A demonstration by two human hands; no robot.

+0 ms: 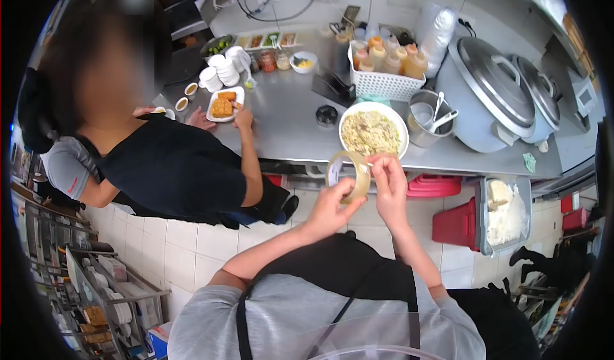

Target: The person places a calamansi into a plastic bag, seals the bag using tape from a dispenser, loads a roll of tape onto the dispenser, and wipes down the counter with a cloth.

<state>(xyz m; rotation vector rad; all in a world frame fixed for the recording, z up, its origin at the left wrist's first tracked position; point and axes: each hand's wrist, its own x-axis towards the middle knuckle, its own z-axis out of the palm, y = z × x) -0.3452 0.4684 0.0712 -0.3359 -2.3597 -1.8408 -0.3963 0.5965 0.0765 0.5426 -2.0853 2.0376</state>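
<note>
Two hands work on a roll of tape.
The round, see-through yellowish roll of sticky tape (362, 179) is up in the air, just in front of the edge of the shiny grey metal counter (288, 129), near the round white bowl (403, 128) of mixed food. The left hand (338, 208) is closed on the low side of the roll, thumb on one side and fingers on the other. The right hand (389, 177) has its thumb and finger pinched together on the tape at the upper edge. I can't tell if they have the loose end. To do this well, I think the left hand should keep the roll steady while the right pulls slowly and straight, so the tape won't split or stick to itself.
</note>
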